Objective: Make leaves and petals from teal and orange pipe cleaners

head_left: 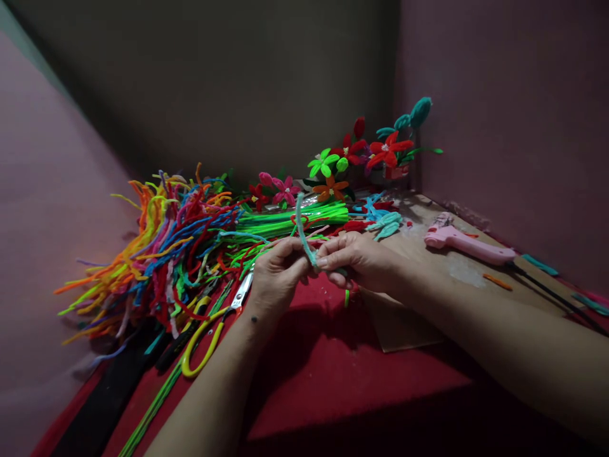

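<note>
A light teal pipe cleaner (302, 230) rises from between my two hands, its upper end pointing up and slightly left. My left hand (280, 274) pinches its lower part from the left, fingers bent. My right hand (354, 259) grips the same piece from the right, thumb and forefinger pressed together. The fingertips of both hands nearly meet at the bend, and they partly hide the lower end. Behind the hands lies a bundle of bright green pipe cleaners (295, 219).
A heap of multicoloured pipe cleaners (166, 254) and yellow-handled scissors (207, 339) lie left. Fuzzy flowers (324, 163) stand at the back. On the right, a pink glue gun (471, 244) rests on a brown board (428, 279). Red cloth (333, 381) covers the table.
</note>
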The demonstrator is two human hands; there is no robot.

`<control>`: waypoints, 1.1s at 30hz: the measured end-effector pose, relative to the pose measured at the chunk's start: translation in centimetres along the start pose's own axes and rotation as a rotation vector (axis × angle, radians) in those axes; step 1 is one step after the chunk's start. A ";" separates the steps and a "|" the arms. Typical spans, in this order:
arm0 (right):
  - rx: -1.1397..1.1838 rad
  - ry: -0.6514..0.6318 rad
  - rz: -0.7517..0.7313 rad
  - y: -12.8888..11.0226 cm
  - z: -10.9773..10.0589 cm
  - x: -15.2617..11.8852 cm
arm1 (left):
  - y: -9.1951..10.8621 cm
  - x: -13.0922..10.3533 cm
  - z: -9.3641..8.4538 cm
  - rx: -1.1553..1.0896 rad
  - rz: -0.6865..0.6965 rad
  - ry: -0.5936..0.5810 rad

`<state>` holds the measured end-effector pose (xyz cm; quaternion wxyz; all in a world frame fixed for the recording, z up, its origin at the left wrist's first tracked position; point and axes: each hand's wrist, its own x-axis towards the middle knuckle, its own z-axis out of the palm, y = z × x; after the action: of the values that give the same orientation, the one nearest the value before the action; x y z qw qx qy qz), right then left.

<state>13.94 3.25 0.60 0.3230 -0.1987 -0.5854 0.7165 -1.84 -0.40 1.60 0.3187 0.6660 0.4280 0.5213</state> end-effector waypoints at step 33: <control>0.072 0.240 0.057 1.3 2.2 0.1 | -1.1 0.6 1.1 0.240 0.326 0.268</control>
<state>12.15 1.58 -0.09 0.3772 -0.2878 -0.5107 0.7170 -0.99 0.63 0.62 0.0894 0.6843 0.4123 0.5948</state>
